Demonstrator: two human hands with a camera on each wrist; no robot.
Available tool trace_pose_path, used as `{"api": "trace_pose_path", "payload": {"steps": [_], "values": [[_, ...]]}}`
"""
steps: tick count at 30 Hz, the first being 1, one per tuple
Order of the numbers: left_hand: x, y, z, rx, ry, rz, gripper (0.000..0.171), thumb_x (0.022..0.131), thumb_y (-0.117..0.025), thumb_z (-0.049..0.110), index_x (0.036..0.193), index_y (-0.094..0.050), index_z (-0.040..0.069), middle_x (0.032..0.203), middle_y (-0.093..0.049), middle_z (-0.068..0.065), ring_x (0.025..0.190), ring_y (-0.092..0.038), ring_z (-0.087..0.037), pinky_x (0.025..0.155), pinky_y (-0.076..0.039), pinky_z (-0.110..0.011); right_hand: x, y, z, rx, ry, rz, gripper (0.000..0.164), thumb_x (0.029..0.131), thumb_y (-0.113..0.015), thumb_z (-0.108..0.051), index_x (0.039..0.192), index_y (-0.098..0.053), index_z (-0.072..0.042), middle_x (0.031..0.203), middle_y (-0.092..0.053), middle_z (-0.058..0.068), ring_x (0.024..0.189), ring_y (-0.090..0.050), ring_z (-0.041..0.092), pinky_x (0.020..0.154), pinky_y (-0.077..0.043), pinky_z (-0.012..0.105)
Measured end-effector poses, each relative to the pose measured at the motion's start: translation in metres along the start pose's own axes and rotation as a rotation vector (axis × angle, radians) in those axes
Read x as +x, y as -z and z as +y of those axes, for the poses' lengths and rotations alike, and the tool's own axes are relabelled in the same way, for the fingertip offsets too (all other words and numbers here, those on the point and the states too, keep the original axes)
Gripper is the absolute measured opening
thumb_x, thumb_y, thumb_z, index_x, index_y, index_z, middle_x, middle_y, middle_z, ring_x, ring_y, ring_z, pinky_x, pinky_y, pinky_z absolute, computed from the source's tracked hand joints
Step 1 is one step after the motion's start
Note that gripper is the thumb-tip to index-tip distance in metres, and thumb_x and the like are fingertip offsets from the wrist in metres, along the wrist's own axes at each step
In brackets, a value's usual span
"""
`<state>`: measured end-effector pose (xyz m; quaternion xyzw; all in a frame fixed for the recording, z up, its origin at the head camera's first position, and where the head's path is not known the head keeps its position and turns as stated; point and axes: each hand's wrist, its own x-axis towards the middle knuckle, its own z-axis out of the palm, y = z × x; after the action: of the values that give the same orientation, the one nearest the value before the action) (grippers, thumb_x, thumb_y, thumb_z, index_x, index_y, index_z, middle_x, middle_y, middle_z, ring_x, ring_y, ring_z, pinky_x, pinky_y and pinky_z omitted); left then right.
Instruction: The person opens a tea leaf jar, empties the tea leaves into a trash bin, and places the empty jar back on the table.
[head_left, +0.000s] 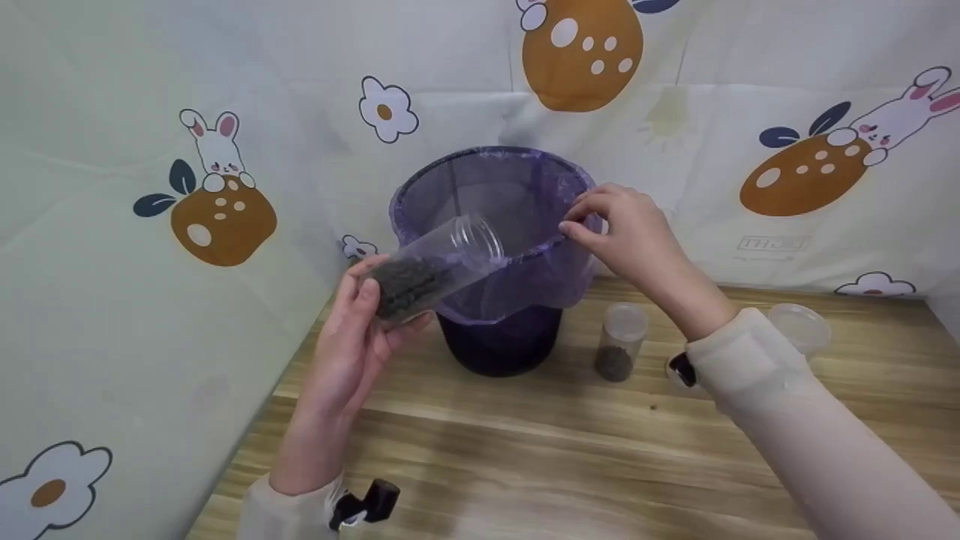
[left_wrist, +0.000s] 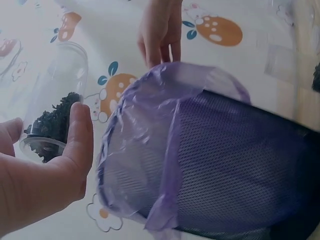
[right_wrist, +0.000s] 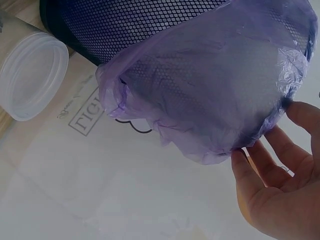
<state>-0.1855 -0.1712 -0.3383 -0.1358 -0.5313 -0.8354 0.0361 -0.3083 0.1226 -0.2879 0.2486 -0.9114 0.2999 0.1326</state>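
My left hand (head_left: 349,341) grips a clear plastic jar (head_left: 457,251) partly filled with dark, dried, leaf-like bits (left_wrist: 54,120). The jar is tilted, its open mouth near the front rim of a dark mesh trash bin (head_left: 499,349). A thin purple trash bag (head_left: 517,289) lines the bin and folds over its rim. At the right side of that rim, my right hand (head_left: 634,229) pinches the bag edge between thumb and fingers, as the right wrist view (right_wrist: 282,185) also shows. Whatever lies at the bottom of the bin is hidden.
A smaller lidded container (head_left: 621,341) with dark contents stands right of the bin on the wooden table (head_left: 525,465). A clear round lid (head_left: 799,326) lies farther right, partly behind my sleeve. Behind the bin hangs a printed white sheet (head_left: 442,45).
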Motion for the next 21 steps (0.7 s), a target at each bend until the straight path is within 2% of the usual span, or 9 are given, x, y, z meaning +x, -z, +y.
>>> {"api": "trace_pose_path", "payload": {"steps": [5,8,15,21], "values": [[0.012,0.001,0.012,0.085,-0.043,0.128,0.03,0.105,-0.048,0.03,0.133,-0.041,0.022,0.134,-0.043,-0.009,0.106,-0.066,-0.016,0.09,-0.059,-0.027,-0.001,-0.001,0.0,0.0,0.006,0.003,0.021,0.095,-0.068,-0.021,0.101,-0.076,-0.003,0.114,-0.069,0.015,0.113,-0.061,0.035,0.102,-0.046,0.051],[0.017,0.003,0.016,0.136,-0.071,0.178,0.031,0.106,-0.046,0.025,0.136,-0.039,0.02,0.137,-0.043,-0.01,0.11,-0.064,-0.017,0.091,-0.058,-0.027,-0.001,-0.002,0.0,0.005,0.012,0.01,0.02,0.095,-0.068,-0.02,0.1,-0.076,-0.003,0.113,-0.069,0.014,0.114,-0.061,0.034,0.102,-0.046,0.05],[0.024,0.005,0.018,0.207,-0.121,0.191,0.036,0.106,-0.045,0.014,0.14,-0.038,0.017,0.14,-0.043,-0.014,0.121,-0.058,-0.022,0.098,-0.056,-0.032,-0.002,-0.001,-0.001,-0.002,0.007,0.006,0.02,0.095,-0.068,-0.02,0.101,-0.076,-0.004,0.114,-0.069,0.014,0.114,-0.061,0.035,0.103,-0.046,0.05],[0.026,0.004,0.019,0.261,-0.109,0.207,0.04,0.104,-0.047,0.01,0.142,-0.036,0.019,0.144,-0.043,-0.011,0.127,-0.055,-0.022,0.104,-0.052,-0.038,-0.001,0.0,-0.002,-0.006,0.012,0.009,0.02,0.095,-0.068,-0.02,0.1,-0.076,-0.003,0.113,-0.069,0.015,0.114,-0.06,0.035,0.103,-0.046,0.05]]}}
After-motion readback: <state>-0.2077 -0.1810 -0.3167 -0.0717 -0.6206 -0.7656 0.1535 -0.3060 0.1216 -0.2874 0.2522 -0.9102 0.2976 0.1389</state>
